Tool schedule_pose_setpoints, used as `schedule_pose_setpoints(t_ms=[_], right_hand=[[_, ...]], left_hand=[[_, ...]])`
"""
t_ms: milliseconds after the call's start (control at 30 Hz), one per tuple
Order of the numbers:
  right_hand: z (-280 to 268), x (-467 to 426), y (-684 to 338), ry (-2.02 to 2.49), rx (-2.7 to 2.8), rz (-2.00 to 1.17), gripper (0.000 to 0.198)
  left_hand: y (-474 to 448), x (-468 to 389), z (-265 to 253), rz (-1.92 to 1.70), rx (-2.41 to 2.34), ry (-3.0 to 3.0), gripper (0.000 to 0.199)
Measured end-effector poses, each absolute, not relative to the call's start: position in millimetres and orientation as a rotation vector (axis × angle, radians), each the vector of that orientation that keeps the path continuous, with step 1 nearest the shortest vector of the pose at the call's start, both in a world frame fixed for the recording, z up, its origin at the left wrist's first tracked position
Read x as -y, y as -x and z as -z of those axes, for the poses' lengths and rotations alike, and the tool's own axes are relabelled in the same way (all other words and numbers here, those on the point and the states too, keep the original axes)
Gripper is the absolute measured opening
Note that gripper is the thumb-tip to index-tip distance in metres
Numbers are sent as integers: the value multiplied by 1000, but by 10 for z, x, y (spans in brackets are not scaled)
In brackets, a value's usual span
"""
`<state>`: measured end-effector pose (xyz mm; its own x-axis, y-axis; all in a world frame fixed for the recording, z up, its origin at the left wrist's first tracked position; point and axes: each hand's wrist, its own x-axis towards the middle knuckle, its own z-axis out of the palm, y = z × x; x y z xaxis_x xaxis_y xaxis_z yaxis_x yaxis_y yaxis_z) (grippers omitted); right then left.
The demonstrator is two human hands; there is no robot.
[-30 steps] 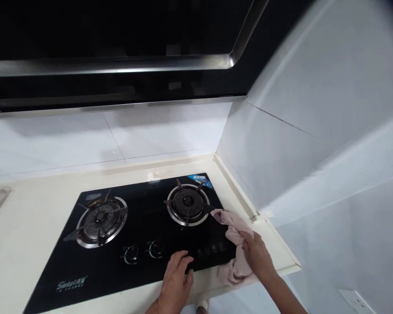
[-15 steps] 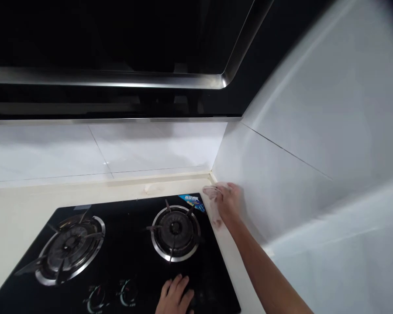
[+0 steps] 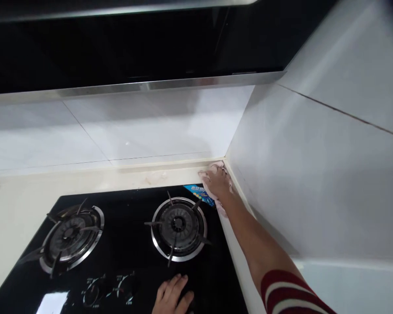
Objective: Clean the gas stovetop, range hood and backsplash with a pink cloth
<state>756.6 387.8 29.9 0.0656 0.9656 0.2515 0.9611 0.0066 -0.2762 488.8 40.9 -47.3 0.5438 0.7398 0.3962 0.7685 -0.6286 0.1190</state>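
Note:
With my right hand (image 3: 218,181) I press a pale pink cloth (image 3: 212,169) onto the counter in the back right corner, beside the stove. The fingers curl over the cloth, and part of it trails out under the wrist. My left hand (image 3: 172,296) rests on the black glass gas stove (image 3: 127,235) near its front edge, fingers spread and holding nothing. It lies just in front of the right burner (image 3: 178,223). A blue sticker (image 3: 199,192) at the stove's back right corner is partly covered by the right hand and cloth.
A left burner (image 3: 68,235) and two control knobs (image 3: 92,293) are on the stove. The black range hood (image 3: 134,48) hangs low above. White tiled walls close off the back and the right (image 3: 330,183). Cream counter (image 3: 16,218) runs around the stove.
My right hand has moved from the side wall down into the counter corner with the cloth. My left hand stays on the stove. The view has tilted downward, and a red striped sleeve now shows.

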Motion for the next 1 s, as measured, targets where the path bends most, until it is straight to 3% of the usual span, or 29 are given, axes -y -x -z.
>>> schedule_pose_setpoints(t_ms=[133,567,700,867,1000], right_hand=[[-181,-3234,-7579,1977,1843,68,45],[271,-368,-7937,1982,1818,98,30],[381,-135,-8385,2065,1689,119,32],[300,-284,-8900,2328,1142,77,37],[209,-293,-8769,2247,1004,218,45]], left_hand=[[-4934,-424,279,622,1392,2717,44],[-4970,-477,139,708,1278,2682,32],[-4981,-482,115,694,1262,2674,30],[-4996,-494,112,668,1259,2685,30],[-5020,-484,110,646,1269,2691,30]])
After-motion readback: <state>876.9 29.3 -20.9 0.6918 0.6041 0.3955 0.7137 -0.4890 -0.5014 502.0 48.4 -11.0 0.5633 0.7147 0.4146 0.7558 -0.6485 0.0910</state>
